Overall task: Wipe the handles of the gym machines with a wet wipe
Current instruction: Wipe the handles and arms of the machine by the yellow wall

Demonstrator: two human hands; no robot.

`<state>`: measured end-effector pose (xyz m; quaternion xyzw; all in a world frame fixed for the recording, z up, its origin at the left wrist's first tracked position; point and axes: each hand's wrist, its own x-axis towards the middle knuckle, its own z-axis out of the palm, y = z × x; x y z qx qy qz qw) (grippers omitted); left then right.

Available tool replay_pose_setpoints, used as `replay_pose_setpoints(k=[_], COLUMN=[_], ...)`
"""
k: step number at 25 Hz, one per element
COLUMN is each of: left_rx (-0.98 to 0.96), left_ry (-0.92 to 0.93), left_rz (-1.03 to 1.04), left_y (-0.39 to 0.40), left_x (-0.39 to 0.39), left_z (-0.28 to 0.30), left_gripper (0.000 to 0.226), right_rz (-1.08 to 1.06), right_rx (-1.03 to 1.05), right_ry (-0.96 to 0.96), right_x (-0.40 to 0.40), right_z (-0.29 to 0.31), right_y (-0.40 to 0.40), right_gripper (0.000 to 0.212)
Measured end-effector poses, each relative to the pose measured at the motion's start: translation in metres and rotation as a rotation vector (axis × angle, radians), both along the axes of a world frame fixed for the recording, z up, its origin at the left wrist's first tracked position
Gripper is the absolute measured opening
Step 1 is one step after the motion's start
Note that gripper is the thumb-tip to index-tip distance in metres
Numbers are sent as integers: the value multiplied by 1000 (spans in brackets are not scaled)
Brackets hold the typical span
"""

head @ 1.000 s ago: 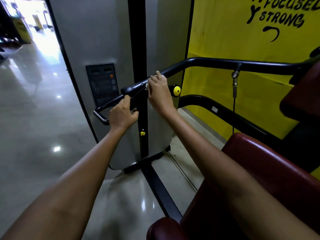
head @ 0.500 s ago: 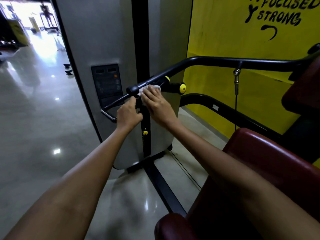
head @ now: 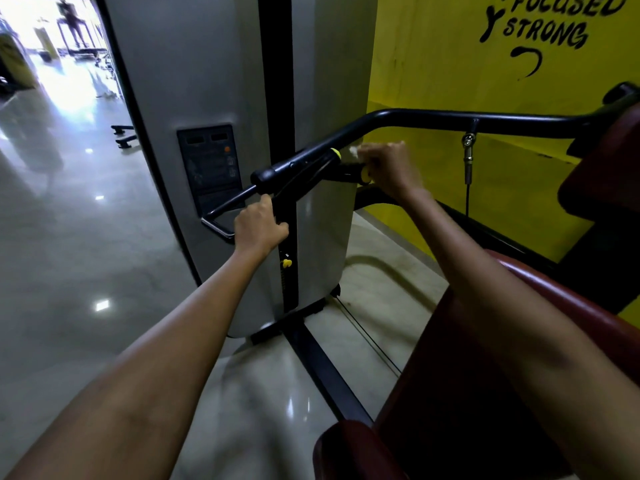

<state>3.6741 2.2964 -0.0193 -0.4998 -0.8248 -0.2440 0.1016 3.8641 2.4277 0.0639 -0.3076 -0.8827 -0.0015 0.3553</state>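
Yellow wall [head: 450, 64], upper right: black brush-style lettering painted on it, cut off by the frame's top edge. Legible words: "FOCUSED" above "STRONG"; a large "Y" stands to their left, a curved black stroke below. Dark panel [head: 209, 168] on the grey machine housing: print too small and blurred to read.

grey weight-stack housing [head: 194, 81] upright at centre, a black vertical slot [head: 275, 81] down its face. dark instruction panel [head: 209, 168] set into the housing, an orange dot at its upper right. yellow selector pin [head: 286, 263] low in the slot. yellow wall [head: 433, 64] to the right, black painted lettering "focused strong" [head: 554, 22]. dark red padded seat [head: 519, 341] at lower right. thin cable [head: 467, 192] hanging from a metal clip. glossy pale floor [head: 69, 271] with light spots; bright area far left, blurred.
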Motion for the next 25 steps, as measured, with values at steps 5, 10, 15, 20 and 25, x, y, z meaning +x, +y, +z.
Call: replay_pose_setpoints(k=[5, 10, 15, 20, 25], left_rx=[-41, -43, 51, 72, 140], left_ry=[-125, -274, 44, 107, 129], left_rz=[27, 26, 76, 116, 132], left_y=[4, 5, 2, 6, 11], left_x=[-1, -7, 4, 2, -2], left_z=[11, 16, 2, -5, -11], left_gripper=[37, 33, 28, 33, 27], right_rz=[-4, 66, 95, 224, 442], right_rx=[-145, -120, -51, -7, -812], right_ry=[-30, 59, 28, 53, 149], right_x=[10, 1, 0, 0, -1], right_z=[-45, -74, -58, -34, 11], right_y=[-8, -11, 4, 26, 59], right_gripper=[55, 51, 36, 32, 23])
